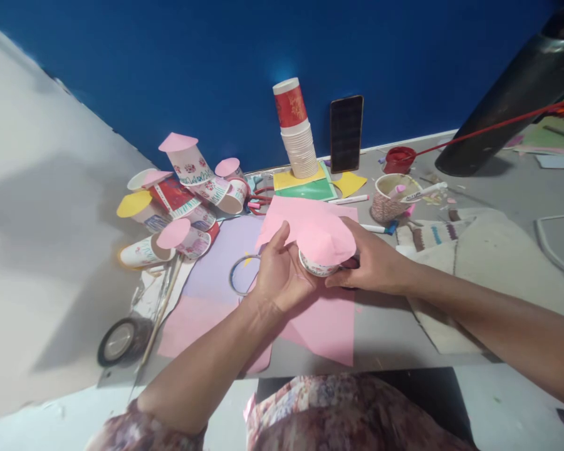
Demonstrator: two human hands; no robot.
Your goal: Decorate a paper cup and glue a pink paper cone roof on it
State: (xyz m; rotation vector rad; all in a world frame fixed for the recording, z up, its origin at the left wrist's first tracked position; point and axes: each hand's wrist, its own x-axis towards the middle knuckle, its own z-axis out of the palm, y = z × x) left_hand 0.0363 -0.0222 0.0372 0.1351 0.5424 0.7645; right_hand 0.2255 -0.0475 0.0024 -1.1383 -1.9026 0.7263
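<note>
Between my hands sits a printed paper cup (318, 268), capped by a pink paper cone (326, 241) that hides most of it. My left hand (284, 269) cradles the cup from the left, palm turned up and thumb raised; its fingers are hidden behind the cup and cone. From the right, my right hand (373, 260) grips the cup's side, with the thumb low and the fingers partly under the cone. A dark red patch shows between that thumb and fingers. Pink paper sheets (329, 332) lie beneath both hands.
Decorated paper cups with paper cones (178, 144) cluster at left. Behind stand a cup stack (301, 147) and a phone (346, 133). A pen-holding cup (388, 197), red lid-like container (399, 160) and black bottle (493, 106) are right. Tape rolls (120, 341) lie left.
</note>
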